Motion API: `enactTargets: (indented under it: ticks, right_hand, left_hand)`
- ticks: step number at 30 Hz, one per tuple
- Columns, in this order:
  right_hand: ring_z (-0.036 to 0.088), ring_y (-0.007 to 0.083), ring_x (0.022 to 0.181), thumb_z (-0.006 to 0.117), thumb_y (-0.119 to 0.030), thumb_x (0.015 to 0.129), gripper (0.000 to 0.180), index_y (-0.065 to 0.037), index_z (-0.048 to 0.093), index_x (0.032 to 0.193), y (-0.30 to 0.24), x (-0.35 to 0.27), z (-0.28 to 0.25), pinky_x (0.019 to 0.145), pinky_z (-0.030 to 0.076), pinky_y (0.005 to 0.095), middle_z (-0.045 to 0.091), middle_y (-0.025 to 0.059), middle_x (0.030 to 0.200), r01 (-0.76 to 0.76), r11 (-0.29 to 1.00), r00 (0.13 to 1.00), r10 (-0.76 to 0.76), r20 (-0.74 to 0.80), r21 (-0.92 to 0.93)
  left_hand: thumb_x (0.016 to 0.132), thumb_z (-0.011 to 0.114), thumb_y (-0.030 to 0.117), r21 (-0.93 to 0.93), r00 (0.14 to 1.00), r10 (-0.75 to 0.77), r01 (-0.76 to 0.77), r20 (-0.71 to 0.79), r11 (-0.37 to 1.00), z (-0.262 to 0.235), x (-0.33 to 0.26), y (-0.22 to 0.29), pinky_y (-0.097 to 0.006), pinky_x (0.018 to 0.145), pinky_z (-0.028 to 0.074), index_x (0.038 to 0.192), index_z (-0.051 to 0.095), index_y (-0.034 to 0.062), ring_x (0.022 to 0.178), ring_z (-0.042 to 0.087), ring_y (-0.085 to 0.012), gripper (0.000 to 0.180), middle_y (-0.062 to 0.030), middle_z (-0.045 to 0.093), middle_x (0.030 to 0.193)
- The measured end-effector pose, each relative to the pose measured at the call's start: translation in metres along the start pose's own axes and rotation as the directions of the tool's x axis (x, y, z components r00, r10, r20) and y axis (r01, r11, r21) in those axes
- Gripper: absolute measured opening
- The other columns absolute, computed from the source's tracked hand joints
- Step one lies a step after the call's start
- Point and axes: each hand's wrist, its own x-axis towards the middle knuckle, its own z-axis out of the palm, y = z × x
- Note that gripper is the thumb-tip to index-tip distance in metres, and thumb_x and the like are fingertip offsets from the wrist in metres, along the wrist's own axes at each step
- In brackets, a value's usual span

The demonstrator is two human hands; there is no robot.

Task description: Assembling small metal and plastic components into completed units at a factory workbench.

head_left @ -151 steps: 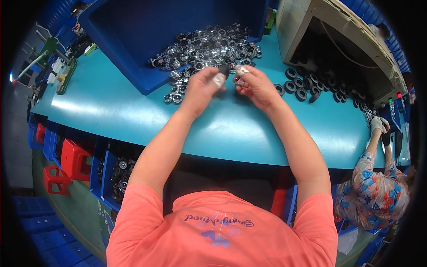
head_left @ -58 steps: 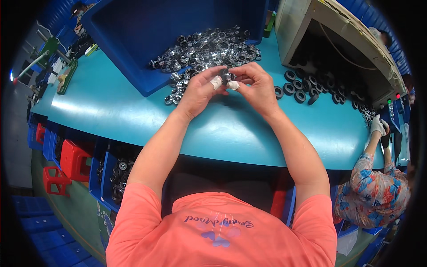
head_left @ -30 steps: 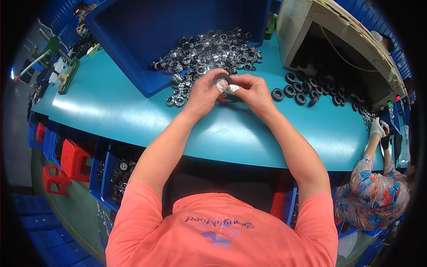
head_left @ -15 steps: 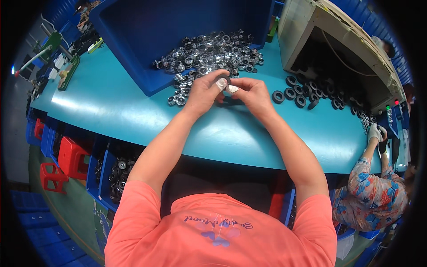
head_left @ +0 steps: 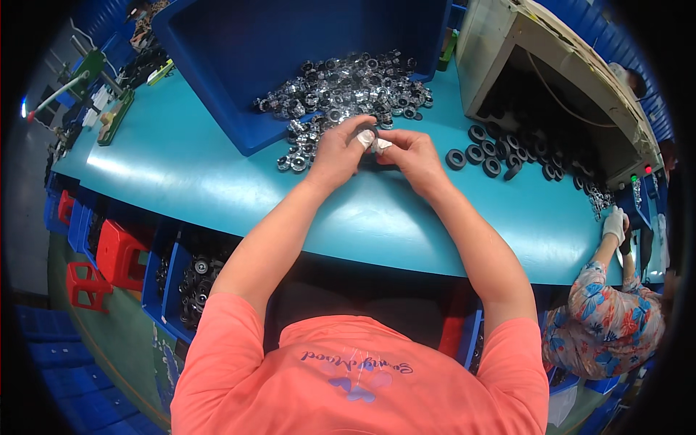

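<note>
Both thumbs press on a small black rubber ring (head_left: 371,129), held up over the table in front of the shiny pile. My left hand (head_left: 335,158) is closed around its left side, with the index finger curled over the top. From the other side, my right hand (head_left: 415,158) pinches the ring's right edge. White wrapping covers each thumb tip. Fingers hide much of the ring, and I cannot tell whether a hub sits inside it. Just beyond my hands lie many shiny chrome-and-black wheel hubs (head_left: 348,98). To the right, several loose black rubber rings (head_left: 475,154) rest on the table.
A tilted blue bin (head_left: 239,80) stands behind the hubs on the turquoise table (head_left: 181,181). At the far right is a beige box-shaped machine (head_left: 493,58) with a dark opening. A co-worker's gloved hand (head_left: 615,223) works beside it. Red stools (head_left: 119,254) stand lower left.
My grip on the ring shifts only slightly, both thumbs still against it. The whole view has moved a little. At the right, the co-worker's hands have changed position.
</note>
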Motion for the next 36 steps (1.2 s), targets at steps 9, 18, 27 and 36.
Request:
enactTargets:
  ticks: [9, 18, 27, 36]
  right_hand:
    - [0.071, 0.0154, 0.092, 0.067, -0.009, 0.093, 0.033, 0.005, 0.070, 0.122, -0.001, -0.002, -0.008, 0.081, 0.059, 0.0280, 0.074, 0.0105, 0.104, -0.014, 0.981, 0.999, 0.008, 0.033, 0.193]
    - [0.071, 0.0155, 0.088, 0.064, -0.011, 0.094, 0.032, 0.007, 0.070, 0.120, 0.011, 0.006, -0.002, 0.080, 0.060, 0.0276, 0.074, 0.0112, 0.100, -0.041, 0.993, 0.998, 0.046, -0.042, 0.112]
    - [0.072, 0.0183, 0.091, 0.071, -0.009, 0.092, 0.033, 0.005, 0.068, 0.121, -0.004, 0.001, -0.005, 0.080, 0.061, 0.0306, 0.073, 0.0133, 0.104, -0.012, 0.996, 0.999, 0.015, -0.037, 0.088]
    - [0.070, 0.0172, 0.084, 0.076, -0.006, 0.087, 0.021, 0.003, 0.069, 0.105, 0.014, 0.008, -0.007, 0.071, 0.058, 0.0300, 0.073, 0.0116, 0.095, -0.022, 0.987, 0.997, 0.033, -0.069, 0.160]
  left_hand:
    - [0.100, 0.064, 0.014, -0.088, 0.987, -0.094, 0.106, 0.131, 0.990, -0.006, -0.004, 0.012, -0.022, 0.048, 0.045, 0.138, 0.062, 0.0108, 0.062, 0.055, -0.0047, 0.038, 0.0008, 0.063, 0.082]
    - [0.100, 0.063, 0.010, -0.025, 0.994, 0.076, -0.075, 0.073, 0.997, -0.001, 0.009, -0.019, -0.021, 0.049, 0.045, 0.139, 0.061, 0.0091, 0.062, 0.055, -0.0042, 0.039, -0.0009, 0.064, 0.085]
    - [0.093, 0.066, 0.001, -0.051, 0.976, 0.029, -0.018, 0.218, 0.999, 0.002, -0.007, 0.009, -0.023, 0.059, 0.052, 0.151, 0.046, 0.0074, 0.079, 0.061, -0.0052, 0.062, -0.0043, 0.069, 0.107]
    - [0.088, 0.070, 0.001, 0.221, 0.957, 0.264, -0.285, 0.120, 0.933, 0.012, -0.004, -0.014, -0.032, 0.089, 0.056, 0.144, 0.054, 0.0046, 0.100, 0.072, -0.0166, 0.059, -0.0095, 0.075, 0.109]
